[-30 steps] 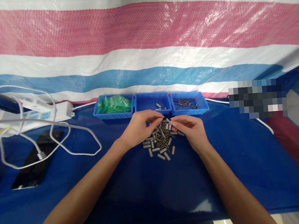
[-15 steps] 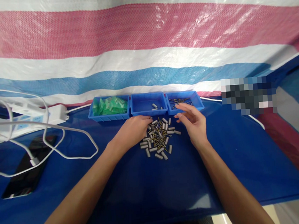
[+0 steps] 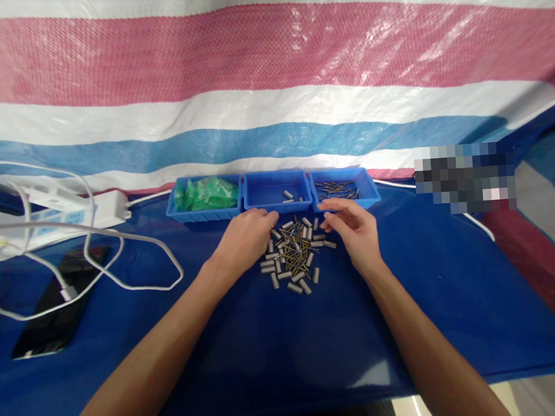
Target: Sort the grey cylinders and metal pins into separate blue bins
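Note:
A mixed pile of thin brass-coloured screws and short grey metal cylinders lies on the blue tabletop between my hands. My left hand rests at the pile's upper left, fingers curled closed; whatever they hold is hidden. On the other side, my right hand is open, thumb and fingers apart, just above the pile's right edge and in front of the right blue bin. Dark thin screws lie in that bin. The middle blue bin contains a few grey cylinders.
Green plastic bags fill the left blue bin. To the left are a white power strip, looped white cables and a black phone. A striped plastic sheet hangs behind the bins.
My right hand has come down slightly and left, away from the right bin toward the pile. The left hand stays at the pile's upper left. The camera view has shifted a little.

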Demonstrator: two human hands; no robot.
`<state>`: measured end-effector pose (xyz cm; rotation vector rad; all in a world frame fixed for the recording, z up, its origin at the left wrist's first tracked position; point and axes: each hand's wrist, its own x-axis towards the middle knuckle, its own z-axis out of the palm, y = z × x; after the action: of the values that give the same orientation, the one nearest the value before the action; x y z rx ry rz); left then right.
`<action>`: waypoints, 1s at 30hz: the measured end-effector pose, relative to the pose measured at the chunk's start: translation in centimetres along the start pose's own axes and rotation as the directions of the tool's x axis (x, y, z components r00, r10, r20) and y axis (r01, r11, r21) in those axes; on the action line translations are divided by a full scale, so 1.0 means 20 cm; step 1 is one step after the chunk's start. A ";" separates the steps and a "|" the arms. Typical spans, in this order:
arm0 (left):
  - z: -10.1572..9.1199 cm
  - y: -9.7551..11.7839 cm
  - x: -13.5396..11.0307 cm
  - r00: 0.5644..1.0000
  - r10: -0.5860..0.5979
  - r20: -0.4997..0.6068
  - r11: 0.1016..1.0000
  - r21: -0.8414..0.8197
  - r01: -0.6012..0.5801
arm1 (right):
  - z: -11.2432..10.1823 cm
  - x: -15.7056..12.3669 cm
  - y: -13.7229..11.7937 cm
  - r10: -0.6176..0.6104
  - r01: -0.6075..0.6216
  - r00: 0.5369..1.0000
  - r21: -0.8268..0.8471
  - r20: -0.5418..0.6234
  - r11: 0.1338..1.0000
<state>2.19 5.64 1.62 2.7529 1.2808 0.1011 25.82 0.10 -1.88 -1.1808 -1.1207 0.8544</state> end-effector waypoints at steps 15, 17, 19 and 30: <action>-0.10 0.10 -0.03 0.979 -0.156 -0.129 0.308 -0.948 -0.076 | 0.06 -0.07 -0.08 0.092 -0.131 0.960 0.135 0.265 0.982; -0.09 0.11 -0.03 0.985 -0.149 -0.084 0.293 -0.955 -0.037 | 0.06 -0.07 -0.08 0.089 -0.132 0.963 0.154 0.255 0.979; -0.10 0.11 -0.03 0.987 -0.149 -0.058 0.293 -0.956 -0.012 | 0.06 -0.06 -0.08 0.092 -0.133 0.965 0.154 0.245 0.979; -0.04 0.08 0.01 0.943 -0.329 -0.048 0.220 -0.975 0.027 | 0.05 -0.04 -0.05 0.186 -0.206 0.959 0.072 0.216 0.976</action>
<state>3.46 4.79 2.70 1.4539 0.9842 0.9229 24.56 -0.55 -1.03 -1.1571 -1.1300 1.1939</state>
